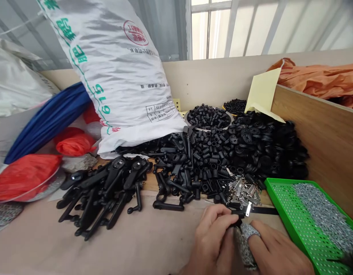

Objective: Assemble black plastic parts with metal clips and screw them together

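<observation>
Left hand just beside right hand, both low in the view and nearly meeting. Left fingers curled into a tight pinch on a small black plastic fitting, its exact shape mostly hidden. Right fingers closed over a grey speckled strip, which hangs between the hands and touches the fitting at its top end. Directly above the hands, a flat black strap with a shiny metal clip. Just beyond that, a heap of silver metal clips.

To the right of the right hand, a green perforated tray under a long bed of the same grey speckled material. Farther ahead, piles of black plastic cylinders and black plastic rings, plus a metal bowl of more cylinders. Left of the hands, black plastic levers on a beige-covered counter. Far ahead, a white woven sack slumped against the wall.
</observation>
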